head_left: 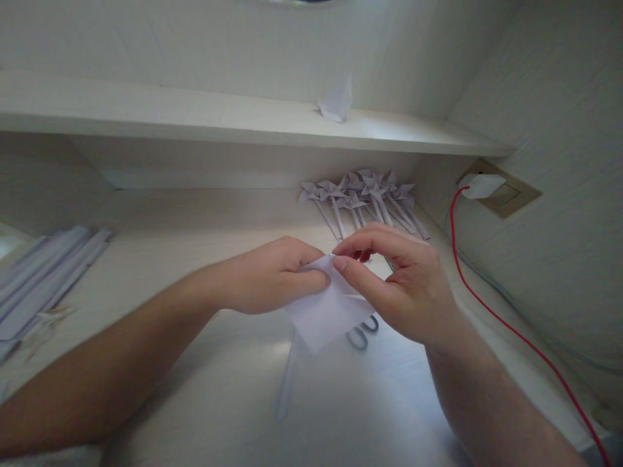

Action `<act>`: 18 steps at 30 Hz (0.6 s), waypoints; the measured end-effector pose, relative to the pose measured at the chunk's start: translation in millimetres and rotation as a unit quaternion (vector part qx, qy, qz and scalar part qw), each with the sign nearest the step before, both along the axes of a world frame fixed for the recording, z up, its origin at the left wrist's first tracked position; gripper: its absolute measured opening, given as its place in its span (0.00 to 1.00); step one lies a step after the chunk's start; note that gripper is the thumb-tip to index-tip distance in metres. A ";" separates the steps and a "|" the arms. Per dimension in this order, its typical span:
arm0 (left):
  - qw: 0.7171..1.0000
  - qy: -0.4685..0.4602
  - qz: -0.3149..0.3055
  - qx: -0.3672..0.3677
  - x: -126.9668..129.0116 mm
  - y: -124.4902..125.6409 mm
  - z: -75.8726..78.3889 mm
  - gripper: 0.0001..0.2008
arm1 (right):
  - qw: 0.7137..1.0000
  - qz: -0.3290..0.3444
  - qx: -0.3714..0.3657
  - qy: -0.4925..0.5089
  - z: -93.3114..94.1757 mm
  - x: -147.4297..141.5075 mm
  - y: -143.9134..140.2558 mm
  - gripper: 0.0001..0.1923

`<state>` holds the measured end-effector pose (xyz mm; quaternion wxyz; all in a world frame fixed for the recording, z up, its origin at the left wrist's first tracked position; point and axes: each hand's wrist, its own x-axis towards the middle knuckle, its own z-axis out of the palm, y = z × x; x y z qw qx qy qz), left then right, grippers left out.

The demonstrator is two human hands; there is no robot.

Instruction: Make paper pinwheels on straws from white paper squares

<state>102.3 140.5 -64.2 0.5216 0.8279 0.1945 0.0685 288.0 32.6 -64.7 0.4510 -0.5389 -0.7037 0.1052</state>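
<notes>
We pinch a white paper square [325, 314] between both hands — left hand [272, 275] closed on its top corner, right hand [399, 282] gripping beside it — just above the desk [233, 402]. Scissors [363, 332] lie under it; paper pinwheels [363, 194] sit behind, paper strips [43, 275] far left.

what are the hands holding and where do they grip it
Both the left hand and the right hand pinch the white paper at its top corner.
</notes>
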 end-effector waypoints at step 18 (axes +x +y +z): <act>0.954 -0.141 0.105 0.243 -2.7 6.4 -5.2 0.08 | 0.964 -0.011 -0.169 0.205 -16.6 -1.9 7.0 0.06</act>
